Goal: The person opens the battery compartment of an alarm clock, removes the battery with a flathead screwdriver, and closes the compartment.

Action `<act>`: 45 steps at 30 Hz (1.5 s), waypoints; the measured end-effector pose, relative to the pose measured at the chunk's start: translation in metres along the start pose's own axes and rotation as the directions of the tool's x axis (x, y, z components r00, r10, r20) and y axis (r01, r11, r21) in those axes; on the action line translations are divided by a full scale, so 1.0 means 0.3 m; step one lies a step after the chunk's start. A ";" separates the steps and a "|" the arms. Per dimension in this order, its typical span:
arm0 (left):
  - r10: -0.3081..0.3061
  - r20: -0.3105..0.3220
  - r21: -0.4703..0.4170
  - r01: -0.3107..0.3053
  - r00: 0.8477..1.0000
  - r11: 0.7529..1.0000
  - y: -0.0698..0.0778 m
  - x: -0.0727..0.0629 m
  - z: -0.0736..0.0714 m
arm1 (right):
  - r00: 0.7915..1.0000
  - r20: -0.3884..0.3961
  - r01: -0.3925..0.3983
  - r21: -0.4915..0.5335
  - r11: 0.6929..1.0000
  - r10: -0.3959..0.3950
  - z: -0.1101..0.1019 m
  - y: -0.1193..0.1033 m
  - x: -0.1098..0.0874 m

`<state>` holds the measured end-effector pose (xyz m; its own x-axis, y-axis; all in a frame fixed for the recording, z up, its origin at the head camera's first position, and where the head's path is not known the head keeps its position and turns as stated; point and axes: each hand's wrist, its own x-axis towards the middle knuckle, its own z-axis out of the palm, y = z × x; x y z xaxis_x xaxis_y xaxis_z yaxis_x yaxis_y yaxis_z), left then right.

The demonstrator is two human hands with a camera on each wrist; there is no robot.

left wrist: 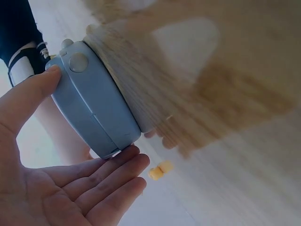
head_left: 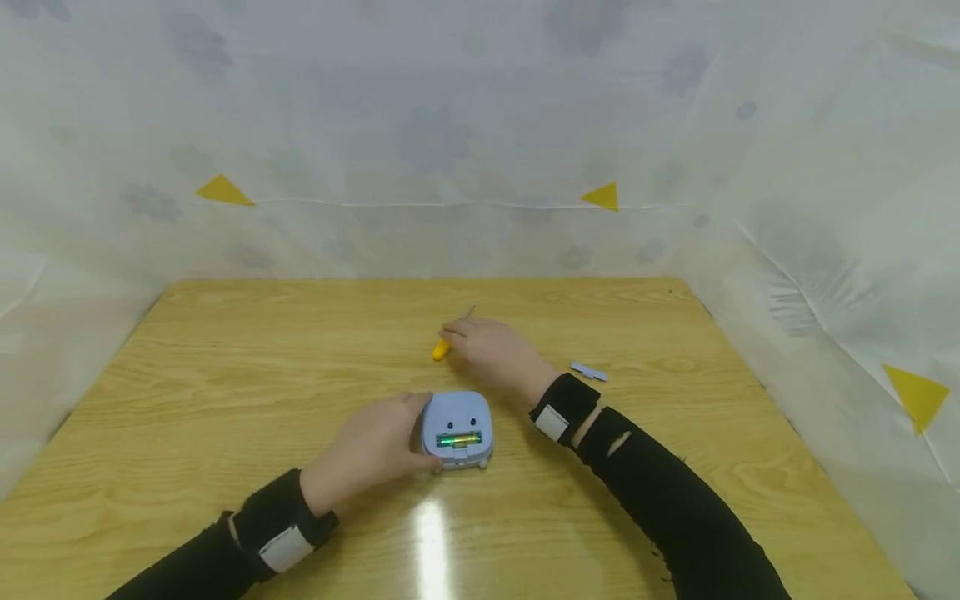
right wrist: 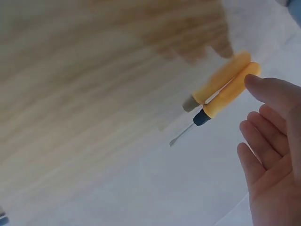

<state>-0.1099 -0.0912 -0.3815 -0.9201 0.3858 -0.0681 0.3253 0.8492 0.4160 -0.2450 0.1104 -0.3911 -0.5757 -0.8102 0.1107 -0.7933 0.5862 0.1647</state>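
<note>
A light blue rounded-square device (head_left: 459, 408) lies on the table with its open battery slot facing up. One green and yellow battery (head_left: 459, 439) sits in that slot. My left hand (head_left: 375, 437) holds the device from its left side, thumb on the near edge and fingertips against the opposite edge, as the left wrist view shows. Farther off, my right hand (head_left: 495, 346) is over a yellow-orange screwdriver (head_left: 441, 348). In the right wrist view its thumb tip meets the end of the screwdriver's handle (right wrist: 230, 94), while the other fingers stretch out loosely beside it.
A small light blue battery cover (head_left: 588, 372) lies just beyond the right wrist. The glossy wooden table (head_left: 300, 350) mirrors the hands and tools. Pale patterned sheeting (head_left: 435, 233) with yellow triangles hangs behind and at both sides.
</note>
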 end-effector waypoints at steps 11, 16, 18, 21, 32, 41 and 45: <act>0.001 0.006 0.008 -0.001 1.000 1.000 0.003 0.005 0.001 | 0.998 0.064 0.030 -0.007 1.000 -0.030 0.001 -0.007 0.049; 0.002 0.001 0.001 -0.002 1.000 1.000 0.006 0.004 0.002 | 0.994 0.112 0.011 0.013 1.000 -0.013 0.003 -0.013 0.071; 0.006 -0.004 -0.002 -0.006 1.000 1.000 0.007 0.004 0.003 | 0.992 0.128 0.020 0.013 1.000 -0.021 -0.002 -0.018 0.077; 0.013 -0.011 -0.004 -0.013 1.000 1.000 0.008 0.004 0.004 | 0.989 0.141 0.045 -0.001 0.999 -0.044 -0.007 -0.026 0.083; 0.009 -0.014 -0.016 -0.009 1.000 1.000 0.009 0.008 0.001 | 0.985 0.166 0.050 -0.027 0.998 -0.045 0.016 -0.025 0.105; -0.001 -0.009 -0.006 0.001 1.000 1.000 0.005 0.005 0.004 | 0.982 0.183 0.058 -0.055 0.997 -0.047 0.021 -0.023 0.108; 0.003 -0.013 -0.007 -0.003 1.000 1.000 0.004 0.006 0.004 | 0.984 0.174 0.055 -0.031 0.998 -0.049 0.013 -0.022 0.104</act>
<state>-0.1110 -0.0892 -0.3822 -0.9220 0.3833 -0.0553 0.3263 0.8457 0.4223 -0.2584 0.0813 -0.3924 -0.5618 -0.8243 -0.0696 -0.8173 0.5399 0.2013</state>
